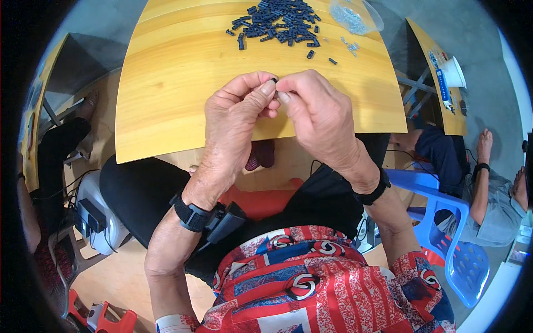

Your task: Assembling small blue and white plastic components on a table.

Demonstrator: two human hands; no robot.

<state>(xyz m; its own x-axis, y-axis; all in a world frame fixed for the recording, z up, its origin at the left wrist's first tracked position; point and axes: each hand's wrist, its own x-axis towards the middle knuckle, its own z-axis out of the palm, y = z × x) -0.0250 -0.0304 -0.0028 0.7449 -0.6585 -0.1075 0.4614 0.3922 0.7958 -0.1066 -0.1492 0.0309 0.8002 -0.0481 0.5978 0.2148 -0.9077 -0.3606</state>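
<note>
My left hand point(232, 114) and my right hand point(325, 114) meet above the near part of the wooden table point(172, 105). Between the left thumb and fingers is a small black part point(273, 80), mostly covered by the fingertips. The right thumb and forefinger are pinched together right against it; whatever they hold is too small and hidden to name. Farther back lies a heap of small black parts point(280, 22), short and block-like. A few single ones rest nearer, such as a loose black part point(332, 61).
A clear plastic bowl point(375, 16) of tiny shiny pieces stands at the far right, with small metal pieces point(351, 46) spilled beside it. People sit at side tables left and right. A blue plastic chair point(461, 244) is to my right.
</note>
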